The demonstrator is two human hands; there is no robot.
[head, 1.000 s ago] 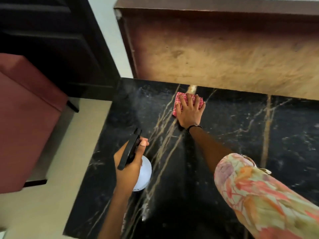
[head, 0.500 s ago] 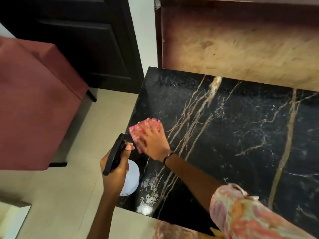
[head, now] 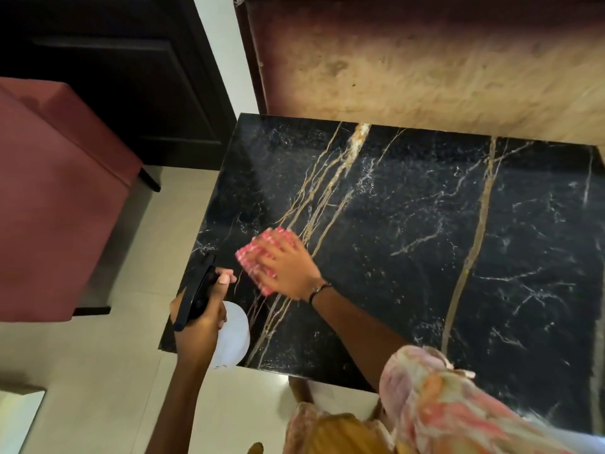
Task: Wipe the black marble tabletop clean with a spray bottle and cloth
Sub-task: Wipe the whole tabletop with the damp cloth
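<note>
At the black, gold-veined marble tabletop (head: pixel 409 240) near-left corner, the left hand (head: pixel 199 326) grips a white plastic spray bottle (head: pixel 234 335) by its black trigger neck; likely light and rigid. Farther in, the right hand (head: pixel 288 267) presses flat a soft, limp pink checked cloth (head: pixel 253 253).

Soft, even indoor light fills the scene. The glossy black table (head: pixel 425 240) shows faint sheen near its left edge. On it, the right hand (head: pixel 288 267) and pink cloth (head: pixel 252 257) smear with motion blur. Straight lines bow toward the frame's edges.
</note>
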